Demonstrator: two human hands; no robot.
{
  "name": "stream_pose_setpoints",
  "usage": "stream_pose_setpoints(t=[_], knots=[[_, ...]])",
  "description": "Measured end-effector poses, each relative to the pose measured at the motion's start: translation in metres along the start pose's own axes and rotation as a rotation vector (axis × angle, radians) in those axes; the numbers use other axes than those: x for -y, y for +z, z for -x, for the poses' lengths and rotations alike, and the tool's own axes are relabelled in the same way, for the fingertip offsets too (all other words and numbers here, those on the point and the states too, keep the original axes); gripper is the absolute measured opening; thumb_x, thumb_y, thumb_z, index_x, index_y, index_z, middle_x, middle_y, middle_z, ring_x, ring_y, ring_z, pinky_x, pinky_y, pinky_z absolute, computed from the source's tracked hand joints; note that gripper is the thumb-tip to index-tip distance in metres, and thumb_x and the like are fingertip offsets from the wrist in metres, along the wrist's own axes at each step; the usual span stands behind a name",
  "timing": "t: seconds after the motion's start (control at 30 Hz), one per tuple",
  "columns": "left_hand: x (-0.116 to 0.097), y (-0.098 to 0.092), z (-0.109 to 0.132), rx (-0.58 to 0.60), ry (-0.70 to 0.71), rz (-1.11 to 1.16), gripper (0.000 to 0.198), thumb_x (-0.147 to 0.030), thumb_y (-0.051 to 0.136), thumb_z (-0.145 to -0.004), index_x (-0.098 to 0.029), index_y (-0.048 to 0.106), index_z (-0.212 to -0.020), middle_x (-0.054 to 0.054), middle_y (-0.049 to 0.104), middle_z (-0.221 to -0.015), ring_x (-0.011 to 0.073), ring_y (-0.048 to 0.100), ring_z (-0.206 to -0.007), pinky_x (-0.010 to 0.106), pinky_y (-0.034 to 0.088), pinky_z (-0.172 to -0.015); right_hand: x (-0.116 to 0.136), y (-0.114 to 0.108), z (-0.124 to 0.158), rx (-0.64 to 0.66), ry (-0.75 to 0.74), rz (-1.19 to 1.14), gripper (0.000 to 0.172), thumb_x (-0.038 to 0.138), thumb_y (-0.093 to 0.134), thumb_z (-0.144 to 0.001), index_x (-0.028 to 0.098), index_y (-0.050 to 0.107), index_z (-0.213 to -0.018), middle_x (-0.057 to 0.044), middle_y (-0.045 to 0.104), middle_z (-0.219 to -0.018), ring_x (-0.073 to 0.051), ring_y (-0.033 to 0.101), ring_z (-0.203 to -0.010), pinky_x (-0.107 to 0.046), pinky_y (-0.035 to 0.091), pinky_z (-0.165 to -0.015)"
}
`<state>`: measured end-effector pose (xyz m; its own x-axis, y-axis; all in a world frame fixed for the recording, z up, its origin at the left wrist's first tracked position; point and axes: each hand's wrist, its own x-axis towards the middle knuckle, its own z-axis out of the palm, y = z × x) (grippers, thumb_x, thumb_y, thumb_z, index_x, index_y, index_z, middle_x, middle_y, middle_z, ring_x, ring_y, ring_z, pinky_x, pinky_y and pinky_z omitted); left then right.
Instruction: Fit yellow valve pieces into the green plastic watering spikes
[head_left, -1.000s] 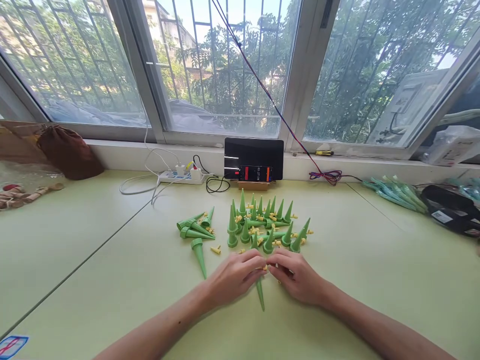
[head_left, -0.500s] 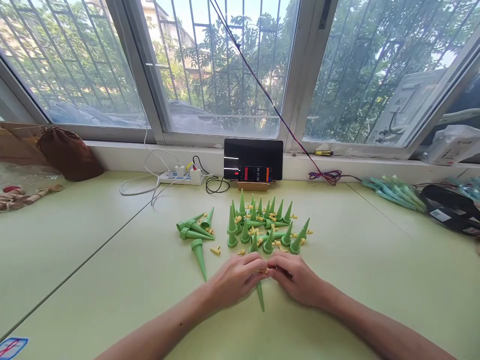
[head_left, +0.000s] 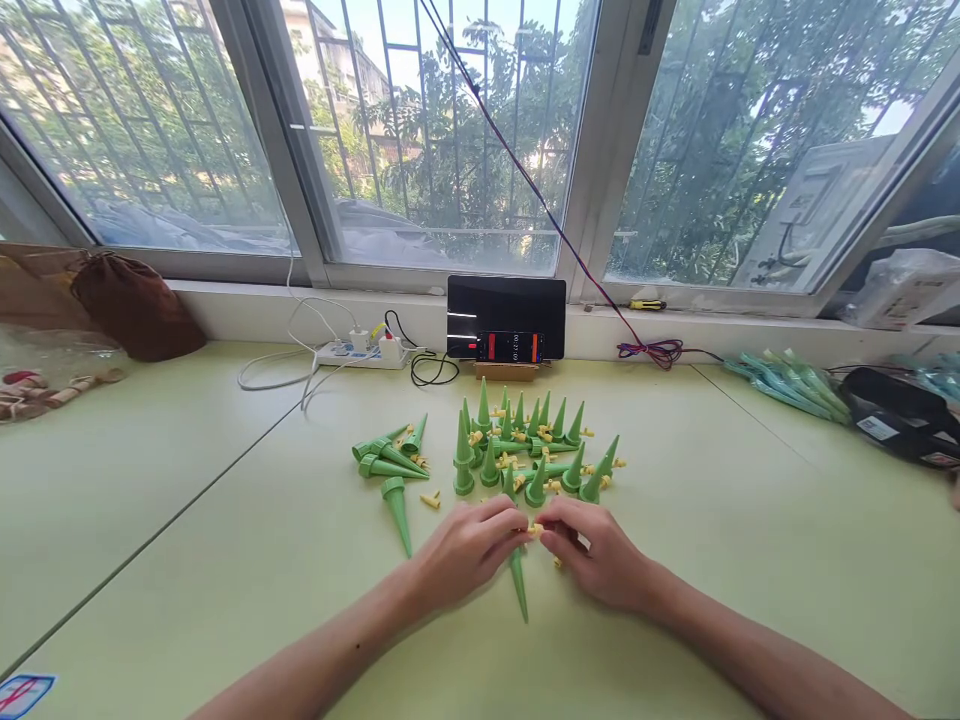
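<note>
Just in front of the green cluster, my left hand [head_left: 474,540] and my right hand [head_left: 591,552] meet fingertip to fingertip. Both are closed in a pinch on a small yellow valve [head_left: 535,530], mostly covered by the fingers. A green plant-watering spike [head_left: 519,585] points toward me beneath my left fingers, its wide end hidden. Below my right fingers a bit of another yellow piece [head_left: 557,562] shows. Beyond the hands, several green spikes [head_left: 535,488] stand tip up or lie among yellow valves. A loose yellow valve [head_left: 430,501] rests left of them.
A small pile of green spikes [head_left: 390,462] lies to the left, with a single spike [head_left: 397,515] nearer me. Behind stand a dark tablet [head_left: 506,300] and a power strip [head_left: 364,355] with cables. A brown bag [head_left: 139,310] sits far left, a black case [head_left: 896,410] far right.
The fingertips have shifted slightly, so more of the yellow valve between them shows. A yellow piece now shows below my right fingers. The green spikes look unmoved.
</note>
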<state>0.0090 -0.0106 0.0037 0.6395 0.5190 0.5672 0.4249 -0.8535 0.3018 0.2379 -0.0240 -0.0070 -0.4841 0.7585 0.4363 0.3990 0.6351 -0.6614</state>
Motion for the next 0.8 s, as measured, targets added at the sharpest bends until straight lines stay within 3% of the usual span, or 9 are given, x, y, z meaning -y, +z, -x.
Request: stream_pose_setpoints(t=[0.43, 0.8], knots=[[-0.0007, -0.0016, -0.0012, -0.009, -0.023, 0.004, 0.026, -0.028, 0.045, -0.107, -0.017, 0.065, -0.094, 0.002, 0.064, -0.079, 0.0129, 0.059, -0.066, 0.023, 0.043, -0.061, 0.0018, -0.0012, -0.0024, -0.021, 0.007, -0.028, 0.031, 0.037, 0.044, -0.107, 0.019, 0.065, -0.095, -0.003, 0.066, -0.078, -0.017, 0.058, -0.07, -0.028, 0.047, -0.066], [-0.0009, -0.002, -0.0015, -0.035, -0.033, 0.014, 0.022, -0.024, 0.048, -0.106, -0.017, 0.065, -0.094, 0.002, 0.064, -0.079, 0.0123, 0.058, -0.064, 0.023, 0.039, -0.059, 0.0045, -0.0015, -0.0028, -0.023, 0.036, -0.057, 0.03, 0.042, 0.049, -0.106, 0.019, 0.067, -0.101, -0.003, 0.066, -0.077, -0.016, 0.056, -0.064, -0.026, 0.048, -0.061]])
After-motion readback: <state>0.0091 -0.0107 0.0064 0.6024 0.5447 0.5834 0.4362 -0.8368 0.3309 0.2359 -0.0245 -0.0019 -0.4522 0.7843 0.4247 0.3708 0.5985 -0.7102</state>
